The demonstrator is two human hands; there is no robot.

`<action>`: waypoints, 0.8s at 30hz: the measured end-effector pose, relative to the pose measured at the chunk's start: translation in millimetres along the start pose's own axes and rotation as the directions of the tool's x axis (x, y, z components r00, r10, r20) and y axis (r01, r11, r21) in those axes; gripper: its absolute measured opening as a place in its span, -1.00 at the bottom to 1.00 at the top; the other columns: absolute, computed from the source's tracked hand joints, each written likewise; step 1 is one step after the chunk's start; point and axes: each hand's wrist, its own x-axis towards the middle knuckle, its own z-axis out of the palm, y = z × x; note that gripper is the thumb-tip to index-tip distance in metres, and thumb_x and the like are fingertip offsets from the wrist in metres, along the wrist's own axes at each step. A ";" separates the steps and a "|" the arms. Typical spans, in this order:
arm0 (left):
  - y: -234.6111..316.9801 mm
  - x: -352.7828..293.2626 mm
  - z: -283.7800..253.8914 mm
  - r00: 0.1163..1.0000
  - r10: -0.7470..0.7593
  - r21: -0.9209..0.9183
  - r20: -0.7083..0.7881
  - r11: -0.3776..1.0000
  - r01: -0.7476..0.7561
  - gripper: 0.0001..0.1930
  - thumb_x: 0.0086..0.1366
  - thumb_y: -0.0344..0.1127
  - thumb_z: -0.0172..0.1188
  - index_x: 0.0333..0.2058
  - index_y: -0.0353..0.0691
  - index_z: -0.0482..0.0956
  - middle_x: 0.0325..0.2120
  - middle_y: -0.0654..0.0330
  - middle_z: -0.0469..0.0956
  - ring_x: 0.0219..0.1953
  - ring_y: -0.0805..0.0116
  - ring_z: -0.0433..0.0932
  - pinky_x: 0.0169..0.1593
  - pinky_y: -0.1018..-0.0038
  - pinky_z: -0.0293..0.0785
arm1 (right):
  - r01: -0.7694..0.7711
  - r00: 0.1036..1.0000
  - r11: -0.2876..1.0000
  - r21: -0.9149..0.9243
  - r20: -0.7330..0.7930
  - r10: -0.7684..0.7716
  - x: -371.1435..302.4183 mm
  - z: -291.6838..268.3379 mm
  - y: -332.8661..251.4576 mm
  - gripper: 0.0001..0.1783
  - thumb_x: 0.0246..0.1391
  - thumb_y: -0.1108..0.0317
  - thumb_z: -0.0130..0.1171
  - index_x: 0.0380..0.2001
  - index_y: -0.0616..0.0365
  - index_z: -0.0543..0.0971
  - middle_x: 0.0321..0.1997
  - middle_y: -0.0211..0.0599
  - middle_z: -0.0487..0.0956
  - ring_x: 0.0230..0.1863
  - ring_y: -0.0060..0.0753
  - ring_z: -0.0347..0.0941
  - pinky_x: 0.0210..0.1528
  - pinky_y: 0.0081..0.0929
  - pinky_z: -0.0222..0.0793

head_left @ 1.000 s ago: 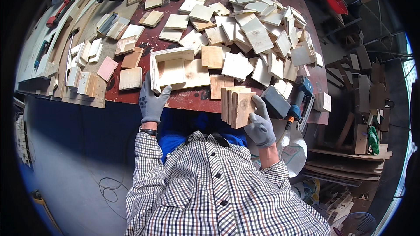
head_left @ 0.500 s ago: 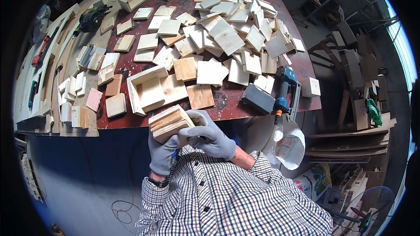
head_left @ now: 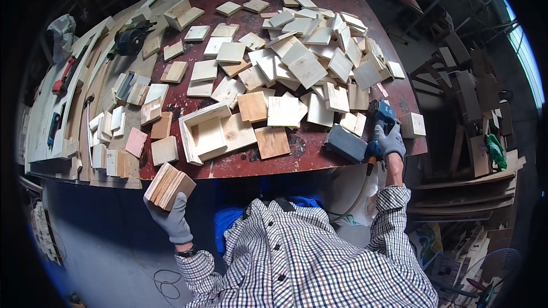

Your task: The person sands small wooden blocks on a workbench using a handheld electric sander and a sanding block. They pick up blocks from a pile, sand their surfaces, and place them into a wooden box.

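Observation:
In my gloved left hand (head_left: 174,221) is a stack of small wooden blocks (head_left: 169,186), held just off the front edge of the table, left of my body. My gloved right hand (head_left: 391,140) is wrapped round the handle of a blue air nail gun (head_left: 383,112) lying at the table's right front. An air hose (head_left: 361,191) runs down from its orange fitting. Beside the nail gun lies a dark grey block (head_left: 345,143), and a short stack of wooden squares (head_left: 412,125) stands to the right of that hand.
A large heap of pale wooden squares (head_left: 305,68) covers much of the red table (head_left: 274,165). An open wooden box frame (head_left: 191,131) sits near the front. Tools, including a hammer (head_left: 88,102) and a black power tool (head_left: 131,39), lie at the left. Boards (head_left: 474,194) are piled at right.
My hands have parted. The left carries the wood stack leftward; the right has let go of the stack and moved right onto the nail gun.

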 end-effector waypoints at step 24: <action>-16.0 -9.9 70.2 0.668 -0.220 0.206 0.711 0.973 0.102 -0.12 -0.01 -0.16 0.67 0.27 -0.20 0.43 0.20 0.07 0.53 0.24 0.11 0.54 0.33 0.25 0.45 | 0.314 0.944 0.598 0.738 -0.178 -0.277 -84.1 -121.4 -19.9 -0.82 0.25 0.33 0.34 -0.27 0.26 0.66 -0.43 -0.29 0.67 -0.46 -0.43 0.56 -0.28 -0.40 0.52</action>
